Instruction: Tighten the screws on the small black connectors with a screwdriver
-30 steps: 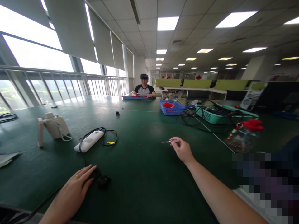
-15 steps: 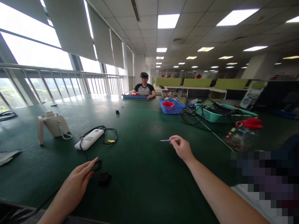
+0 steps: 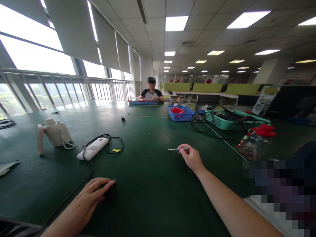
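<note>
Blue basket (image 3: 181,117) holds red bin (image 3: 177,110), teal basket (image 3: 222,124) to its right holds black cables (image 3: 230,115), red-lidded jar (image 3: 255,144) stands in front.

No lettering or numbers can be read.

Deep green across the worktop (image 3: 143,168), and gold gleams from the ring (image 3: 91,186) on my left hand (image 3: 87,199)! Black for the small block (image 3: 112,192), silver on my screwdriver's (image 3: 173,149) shaft. White device (image 3: 92,149), black cord (image 3: 121,141), bright yellow tag (image 3: 116,150). Blue basket (image 3: 183,116), red tray (image 3: 176,111), turquoise basket (image 3: 222,123), red jar lid (image 3: 264,130), and stripes, red and white, on that strip (image 3: 244,139)!
</note>
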Demonstrator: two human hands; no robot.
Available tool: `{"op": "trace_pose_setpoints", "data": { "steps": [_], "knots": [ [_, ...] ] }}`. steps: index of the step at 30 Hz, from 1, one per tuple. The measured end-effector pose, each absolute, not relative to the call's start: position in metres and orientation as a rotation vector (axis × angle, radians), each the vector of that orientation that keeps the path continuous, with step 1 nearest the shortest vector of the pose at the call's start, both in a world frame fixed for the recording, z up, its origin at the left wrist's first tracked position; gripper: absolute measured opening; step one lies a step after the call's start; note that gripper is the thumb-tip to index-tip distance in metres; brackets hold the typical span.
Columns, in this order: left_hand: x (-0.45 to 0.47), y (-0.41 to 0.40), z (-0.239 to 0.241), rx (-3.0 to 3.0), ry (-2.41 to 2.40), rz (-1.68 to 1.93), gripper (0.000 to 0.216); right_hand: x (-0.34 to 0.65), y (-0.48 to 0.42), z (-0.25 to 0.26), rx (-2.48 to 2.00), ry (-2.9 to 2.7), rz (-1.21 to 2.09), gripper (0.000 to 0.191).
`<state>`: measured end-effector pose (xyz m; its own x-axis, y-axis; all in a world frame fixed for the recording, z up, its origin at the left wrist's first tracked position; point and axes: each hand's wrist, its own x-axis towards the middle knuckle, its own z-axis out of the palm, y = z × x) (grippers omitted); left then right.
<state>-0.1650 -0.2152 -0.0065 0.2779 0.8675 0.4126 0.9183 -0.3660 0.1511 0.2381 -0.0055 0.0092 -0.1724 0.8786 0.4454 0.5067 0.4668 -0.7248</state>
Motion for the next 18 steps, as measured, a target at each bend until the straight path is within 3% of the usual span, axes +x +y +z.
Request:
{"op": "trace_pose_setpoints", "data": {
  "steps": [18],
  "knots": [
    [-0.1687, -0.211, -0.0005, -2.534, -1.922, -0.502, 0.043, 0.237, -0.0069, 0.0103, -1.171, -1.826, 0.534, 0.028]
  ]
}}
